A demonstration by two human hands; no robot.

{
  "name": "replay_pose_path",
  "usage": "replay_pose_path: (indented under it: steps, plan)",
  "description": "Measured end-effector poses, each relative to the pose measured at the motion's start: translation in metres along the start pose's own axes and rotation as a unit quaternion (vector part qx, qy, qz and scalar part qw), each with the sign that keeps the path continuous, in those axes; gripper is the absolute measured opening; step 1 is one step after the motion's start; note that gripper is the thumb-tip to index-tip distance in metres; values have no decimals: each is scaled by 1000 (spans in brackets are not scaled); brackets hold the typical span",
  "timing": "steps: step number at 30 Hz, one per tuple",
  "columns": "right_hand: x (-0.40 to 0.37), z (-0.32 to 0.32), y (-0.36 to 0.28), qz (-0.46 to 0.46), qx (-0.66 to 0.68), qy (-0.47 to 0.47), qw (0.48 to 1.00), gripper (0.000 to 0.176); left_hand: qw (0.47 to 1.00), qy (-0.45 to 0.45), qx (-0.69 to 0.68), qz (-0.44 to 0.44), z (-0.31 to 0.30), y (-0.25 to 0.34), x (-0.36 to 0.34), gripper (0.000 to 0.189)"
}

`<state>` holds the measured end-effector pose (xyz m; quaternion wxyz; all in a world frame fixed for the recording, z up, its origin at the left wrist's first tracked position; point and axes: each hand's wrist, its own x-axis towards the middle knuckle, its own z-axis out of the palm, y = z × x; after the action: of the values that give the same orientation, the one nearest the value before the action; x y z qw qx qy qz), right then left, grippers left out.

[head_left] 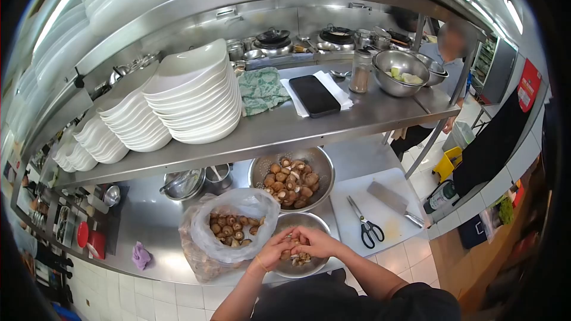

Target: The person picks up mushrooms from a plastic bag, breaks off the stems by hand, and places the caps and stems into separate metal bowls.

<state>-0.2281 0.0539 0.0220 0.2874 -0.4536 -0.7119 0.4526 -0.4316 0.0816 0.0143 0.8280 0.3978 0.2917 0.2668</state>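
Over a small steel bowl (309,221) my left hand (275,251) and my right hand (316,241) meet, fingers bent together around a small brownish piece that looks like mushroom. Pale and brown bits (300,259) lie in the bowl below. To the left, an open clear plastic bag (205,217) holds whole brown mushrooms (229,226). Behind the bowl, a perforated steel colander (324,169) is filled with mushrooms (291,179).
A white cutting board (348,202) at right carries black-handled scissors (364,224) and a cleaver (386,197). Above runs a steel shelf (262,137) with stacked white dishes (196,98) and a black phone (314,95). Another person (446,53) stands back right.
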Motion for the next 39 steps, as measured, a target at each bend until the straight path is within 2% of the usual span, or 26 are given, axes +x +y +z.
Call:
replay_pose_path:
  steps: [2,3,5,11,13,14,16,17,19,22,24,27,31,33,34,35,39]
  plan:
    - [0,6,-2,-3,12,31,999,39,992,44,-121,8,4,1,-9,41]
    - [1,8,-7,-8,25,59,998,37,992,42,-121,7,2,-2,-10,41]
    - [0,8,-18,10,5,74,997,34,997,71,-22,13,-2,-9,-10,35]
    - [4,3,-30,-27,-13,77,997,34,998,46,3,36,-8,2,-16,30]
    - [6,-1,-31,3,-32,4,999,36,997,64,-24,32,-8,0,-15,32]
    - [6,0,-32,7,-32,8,999,36,994,87,-54,29,-7,-3,-15,34]
    - [8,5,-34,-85,-20,50,995,37,989,99,-104,16,6,9,-16,34]
    - [7,8,-34,-82,-16,51,995,37,982,115,-153,5,10,13,-18,35]
    - [8,6,-34,-93,-33,49,994,34,982,111,-154,-10,3,11,-14,40]
    - [9,8,-28,-58,-22,57,996,34,990,99,-96,30,6,10,-15,35]
    - [8,9,-27,-45,-10,68,997,34,985,142,-52,86,16,9,-15,27]
    - [9,11,-24,-53,-16,95,994,40,978,167,-59,114,20,7,-15,17]
    - [10,5,-24,-30,-16,76,997,42,973,175,-95,118,12,-2,-9,19]
    - [8,1,-33,9,9,61,998,43,974,196,-19,113,6,-3,-9,17]
    - [7,-1,-40,-20,7,68,997,40,970,216,24,109,14,5,-14,15]
    - [8,0,-44,-51,5,77,996,37,974,193,35,114,15,10,-16,14]
    - [14,12,-40,-50,-52,93,993,28,974,199,19,105,17,16,-17,18]
